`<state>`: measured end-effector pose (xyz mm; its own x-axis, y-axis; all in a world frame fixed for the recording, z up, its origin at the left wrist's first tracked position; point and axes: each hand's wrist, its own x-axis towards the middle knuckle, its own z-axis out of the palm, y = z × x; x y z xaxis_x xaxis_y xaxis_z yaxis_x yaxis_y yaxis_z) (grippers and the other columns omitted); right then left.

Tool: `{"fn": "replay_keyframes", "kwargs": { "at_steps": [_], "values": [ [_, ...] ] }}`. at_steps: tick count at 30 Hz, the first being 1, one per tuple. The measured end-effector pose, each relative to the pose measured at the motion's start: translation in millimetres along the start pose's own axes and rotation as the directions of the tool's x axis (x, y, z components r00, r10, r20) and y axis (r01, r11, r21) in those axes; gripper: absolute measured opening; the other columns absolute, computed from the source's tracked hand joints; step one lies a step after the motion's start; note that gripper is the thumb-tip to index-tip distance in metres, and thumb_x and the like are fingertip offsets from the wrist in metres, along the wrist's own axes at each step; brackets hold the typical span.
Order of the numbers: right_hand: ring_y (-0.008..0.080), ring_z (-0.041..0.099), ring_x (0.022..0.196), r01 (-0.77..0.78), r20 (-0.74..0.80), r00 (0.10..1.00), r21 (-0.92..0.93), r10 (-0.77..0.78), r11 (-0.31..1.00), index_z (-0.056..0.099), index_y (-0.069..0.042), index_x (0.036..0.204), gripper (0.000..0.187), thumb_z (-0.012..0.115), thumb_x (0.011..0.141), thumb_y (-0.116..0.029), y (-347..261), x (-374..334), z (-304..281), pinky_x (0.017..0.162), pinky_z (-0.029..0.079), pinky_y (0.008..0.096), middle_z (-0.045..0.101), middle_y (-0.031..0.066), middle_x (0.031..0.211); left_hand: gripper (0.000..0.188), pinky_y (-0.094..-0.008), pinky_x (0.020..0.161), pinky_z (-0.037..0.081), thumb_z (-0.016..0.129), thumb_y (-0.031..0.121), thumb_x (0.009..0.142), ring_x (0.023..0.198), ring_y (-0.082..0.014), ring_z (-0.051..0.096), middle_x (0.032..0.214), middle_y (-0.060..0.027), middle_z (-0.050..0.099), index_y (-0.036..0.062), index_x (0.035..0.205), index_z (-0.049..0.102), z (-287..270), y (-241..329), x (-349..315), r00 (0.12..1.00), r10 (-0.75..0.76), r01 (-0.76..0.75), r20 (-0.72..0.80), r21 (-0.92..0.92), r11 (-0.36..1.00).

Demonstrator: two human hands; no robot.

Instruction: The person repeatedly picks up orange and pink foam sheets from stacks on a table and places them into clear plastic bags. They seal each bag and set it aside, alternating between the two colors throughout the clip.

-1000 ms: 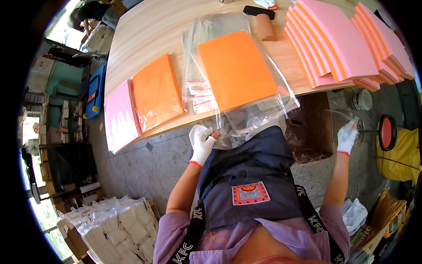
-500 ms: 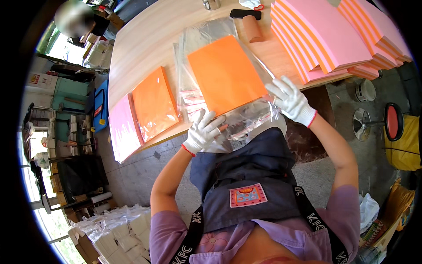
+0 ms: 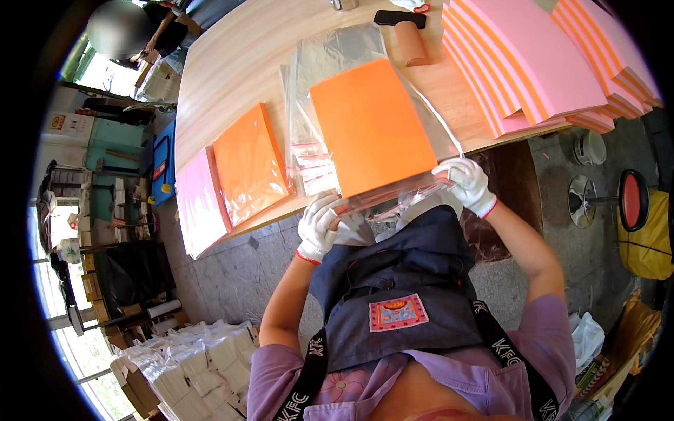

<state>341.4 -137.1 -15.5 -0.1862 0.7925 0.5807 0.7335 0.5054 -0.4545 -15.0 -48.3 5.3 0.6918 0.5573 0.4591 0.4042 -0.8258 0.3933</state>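
The co-worker's head (image 3: 119,29) is blurred. The upper edge cuts off the pink-and-orange stack (image 3: 526,63) and a metal object (image 3: 344,4). Orange paper (image 3: 372,130) hides much of the clear bags (image 3: 337,43). The shelf goods (image 3: 118,202) are too small to tell.

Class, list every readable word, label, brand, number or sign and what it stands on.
Black fabric shoulder straps: white lettering, legible, not copied.
Pink-and-blue rectangular cloth patch: too small to read.
White panel, far left: too small to read.
Red label on flat blue object: unreadable.
Central orange paper sheets: none visible.
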Motion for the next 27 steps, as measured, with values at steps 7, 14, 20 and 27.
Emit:
{"fn": "replay_keyframes", "kwargs": {
  "at_steps": [7,14,20,27],
  "values": [
    [0.0167,0.053,0.056,-0.590,-0.274,0.684,0.338,0.676,0.733,0.050,-0.005,0.076,0.020,0.057,0.090,-0.017,-27.1,-9.4,50.4,0.054,0.042,0.0311,0.049,0.0067,0.060,0.036,-0.0246,0.058,0.035,0.048,0.034,0.095,0.062,-0.0079,0.047,0.065,-0.0011,0.055,0.0053,0.075,0.059,50.3,7.9,-11.5,0.611,-0.791,0.551,-0.038,-0.697,0.459],
    [0.0112,0.048,0.062,-0.672,-0.219,0.479,0.531,0.850,0.516,0.050,-0.003,0.081,0.019,0.055,0.091,-0.018,-5.8,-13.0,77.9,0.059,0.041,0.0278,0.050,0.0060,0.071,0.016,-0.0199,0.058,0.035,0.059,0.015,0.089,0.061,-0.0044,0.043,0.070,0.0046,0.053,0.0078,0.076,0.055,91.8,16.3,6.6,0.208,-0.978,0.239,0.024,-0.971,0.027],
    [0.0171,0.055,0.072,-0.762,-0.177,0.485,0.395,0.856,0.513,0.051,-0.003,0.085,0.017,0.053,0.090,-0.019,-35.1,13.8,53.8,0.068,0.044,0.0309,0.054,0.0091,0.078,0.012,-0.0206,0.062,0.040,0.062,0.009,0.088,0.068,-0.0046,0.047,0.075,0.0038,0.054,0.0095,0.080,0.053,100.7,17.0,-1.5,0.255,-0.967,0.213,-0.014,-0.975,0.070],
    [0.0172,0.057,0.079,-0.775,0.025,0.524,0.429,0.851,0.465,0.056,-0.001,0.093,0.031,0.051,0.091,-0.032,-12.3,25.1,36.1,0.069,0.045,0.0339,0.060,0.0061,0.083,0.014,-0.0235,0.068,0.045,0.055,0.015,0.093,0.074,-0.0079,0.053,0.085,-0.0029,0.059,0.0032,0.099,0.056,100.7,-2.2,-21.5,0.381,-0.918,0.301,0.106,-0.954,0.015]
  ]
}}
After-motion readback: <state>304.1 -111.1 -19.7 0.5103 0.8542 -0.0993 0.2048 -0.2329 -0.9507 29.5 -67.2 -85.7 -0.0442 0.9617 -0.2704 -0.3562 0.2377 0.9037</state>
